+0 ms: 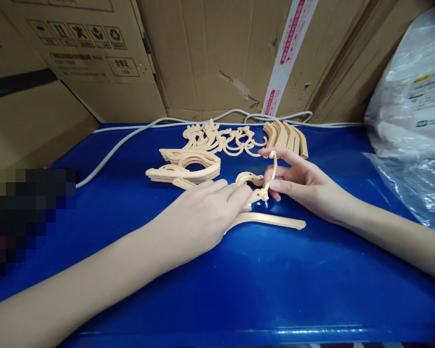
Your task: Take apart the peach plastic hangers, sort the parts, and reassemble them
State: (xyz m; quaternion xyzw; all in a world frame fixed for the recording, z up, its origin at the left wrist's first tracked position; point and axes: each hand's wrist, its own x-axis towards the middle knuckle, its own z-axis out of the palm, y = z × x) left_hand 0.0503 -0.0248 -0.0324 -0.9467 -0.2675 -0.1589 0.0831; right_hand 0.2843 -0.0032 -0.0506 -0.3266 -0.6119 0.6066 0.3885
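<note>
My right hand (pixel 306 180) pinches a cream plastic hanger hook (pixel 275 169) between thumb and fingers, holding it upright. The hook's lower end meets the end of a cream hanger arm (pixel 254 196); whether the two are joined I cannot tell. Over that arm lies my left hand (pixel 208 210), its fingers closed on it and hiding most of its length. Just behind the fingers shows another curved hanger piece (pixel 249 177). A loose bent hanger arm (pixel 275 219) rests on the blue table in front, partly under my left hand.
Behind my left hand sits a stack of hanger arms (pixel 203 169). Farther back are a pile of hooks (pixel 234 143) and a row of bent arms (pixel 285 137). A white cable (pixel 130 137) crosses the blue table (pixel 261 295). Cardboard boxes (pixel 210 58) and a plastic bag (pixel 402 106) border it.
</note>
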